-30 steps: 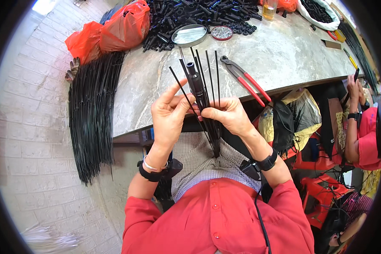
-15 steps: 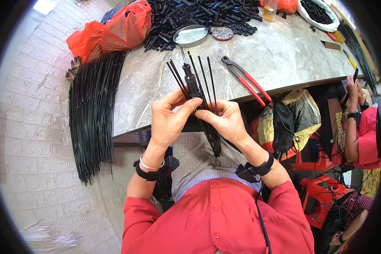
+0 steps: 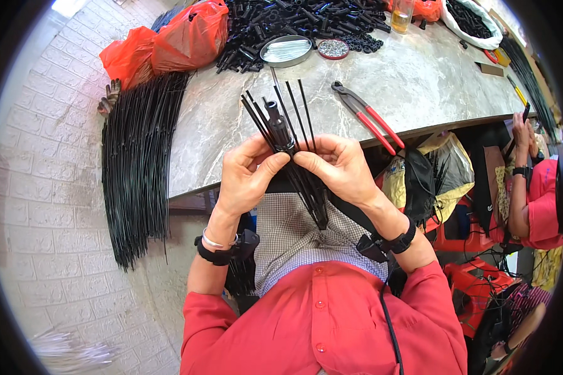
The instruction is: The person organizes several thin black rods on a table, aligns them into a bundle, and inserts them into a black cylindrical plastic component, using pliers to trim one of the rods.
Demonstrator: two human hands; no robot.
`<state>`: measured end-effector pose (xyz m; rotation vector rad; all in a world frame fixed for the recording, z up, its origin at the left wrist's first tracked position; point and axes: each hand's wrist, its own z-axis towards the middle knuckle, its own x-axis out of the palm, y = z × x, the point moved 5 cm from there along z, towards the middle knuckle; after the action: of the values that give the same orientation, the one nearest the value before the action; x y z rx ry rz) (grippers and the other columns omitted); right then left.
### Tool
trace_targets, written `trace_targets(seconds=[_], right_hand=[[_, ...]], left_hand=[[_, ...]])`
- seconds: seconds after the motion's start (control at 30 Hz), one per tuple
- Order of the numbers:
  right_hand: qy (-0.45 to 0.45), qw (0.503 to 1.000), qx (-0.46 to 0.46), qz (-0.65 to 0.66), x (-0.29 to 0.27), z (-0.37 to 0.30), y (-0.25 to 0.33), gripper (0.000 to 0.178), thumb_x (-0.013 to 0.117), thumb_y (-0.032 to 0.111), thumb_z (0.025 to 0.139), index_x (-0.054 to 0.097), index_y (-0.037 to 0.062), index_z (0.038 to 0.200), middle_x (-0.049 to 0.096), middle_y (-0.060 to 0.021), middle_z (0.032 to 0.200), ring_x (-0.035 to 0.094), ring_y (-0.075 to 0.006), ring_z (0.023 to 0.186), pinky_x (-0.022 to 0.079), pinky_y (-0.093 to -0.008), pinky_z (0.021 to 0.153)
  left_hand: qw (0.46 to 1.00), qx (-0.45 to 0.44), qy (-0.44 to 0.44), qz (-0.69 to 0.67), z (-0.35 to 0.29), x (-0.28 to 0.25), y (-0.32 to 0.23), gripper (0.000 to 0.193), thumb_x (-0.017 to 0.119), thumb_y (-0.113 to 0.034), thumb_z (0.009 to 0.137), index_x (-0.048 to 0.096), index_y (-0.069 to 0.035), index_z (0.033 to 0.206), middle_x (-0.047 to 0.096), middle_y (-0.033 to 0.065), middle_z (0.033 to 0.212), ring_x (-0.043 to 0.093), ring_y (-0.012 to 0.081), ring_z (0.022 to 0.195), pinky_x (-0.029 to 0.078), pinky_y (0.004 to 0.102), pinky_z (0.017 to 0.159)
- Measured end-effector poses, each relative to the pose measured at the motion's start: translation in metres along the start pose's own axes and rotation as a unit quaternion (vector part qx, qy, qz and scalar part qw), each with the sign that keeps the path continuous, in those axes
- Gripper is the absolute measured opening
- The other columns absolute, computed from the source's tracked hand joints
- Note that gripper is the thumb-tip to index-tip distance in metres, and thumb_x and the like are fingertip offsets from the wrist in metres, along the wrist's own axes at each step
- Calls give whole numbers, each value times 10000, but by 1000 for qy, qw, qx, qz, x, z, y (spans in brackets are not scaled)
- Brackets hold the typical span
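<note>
Between my hands stands an umbrella frame: a bundle of thin black ribs (image 3: 309, 200) gathered around a black plastic runner (image 3: 279, 125). The rib tips fan out above, and the bundle narrows to a point over my lap. My left hand (image 3: 249, 176) is closed on the runner's lower end, thumb pressed on its rim, with some ribs beside its fingers. From the other side, my right hand (image 3: 339, 170) pinches ribs close to the runner, its fingers partly hidden behind them. A thin metal wire or rod (image 3: 274, 77) sticks up behind the runner.
Red-handled pliers (image 3: 368, 117) lie on the grey table (image 3: 219, 125). Behind are a dish of pale pins (image 3: 286, 50), a round tin of small metal parts (image 3: 333, 49) and heaped black runners (image 3: 306, 25). Long black ribs (image 3: 137, 175) hang off the left. Another person's arm (image 3: 519, 187) is at right.
The runner has tilted and dropped slightly, showing more of its open top. My right hand has shifted closer to it, and fewer ribs stand apart on the right.
</note>
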<state>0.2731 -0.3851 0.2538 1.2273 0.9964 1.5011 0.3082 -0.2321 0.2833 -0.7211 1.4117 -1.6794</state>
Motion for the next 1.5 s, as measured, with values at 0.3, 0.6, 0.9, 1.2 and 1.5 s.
trace_targets(seconds=[0.3, 0.6, 0.9, 1.2, 1.5], right_hand=[[-56, 994, -48, -84, 7, -3, -7, 209, 697, 82, 842, 577, -49, 733, 567, 7, 644, 458, 1, 628, 380, -207, 490], [-50, 996, -57, -47, 9, -3, -5, 225, 709, 115, 843, 584, -46, 748, 595, -70, 630, 502, -23, 631, 433, -243, 522], [-113, 913, -228, -318, 18, -15, 25, 125, 723, 87, 773, 657, 14, 850, 637, -113, 784, 627, -283, 653, 499, -342, 566], [10, 996, -91, -19, 30, -22, 9, 155, 685, 79, 855, 598, -36, 911, 627, -58, 790, 647, -118, 686, 533, -254, 590], [-27, 996, 49, 63, 24, -7, 2, 155, 631, 59, 889, 496, -12, 913, 620, -90, 821, 655, -116, 632, 519, -217, 472]], left_hand=[[997, -1, -68, 32, -10, 6, -5, 341, 702, -32, 833, 574, 45, 1139, 672, 96, 1023, 643, 152, 955, 517, 285, 853], [996, 27, -69, 57, -8, 3, -4, 315, 628, -38, 891, 532, 55, 1176, 674, 109, 1004, 653, 160, 932, 522, 290, 836], [999, 30, -36, 14, -7, -3, 6, 323, 590, -34, 917, 503, 52, 1216, 640, 98, 1040, 612, 140, 972, 491, 275, 872], [993, 5, -5, -116, -7, -7, 14, 333, 648, -70, 881, 546, 12, 1187, 643, 66, 999, 613, 133, 933, 505, 276, 835], [998, 31, 9, -62, -11, -17, 18, 363, 654, -66, 880, 549, 33, 1214, 642, 57, 1020, 619, 119, 928, 517, 253, 833]])
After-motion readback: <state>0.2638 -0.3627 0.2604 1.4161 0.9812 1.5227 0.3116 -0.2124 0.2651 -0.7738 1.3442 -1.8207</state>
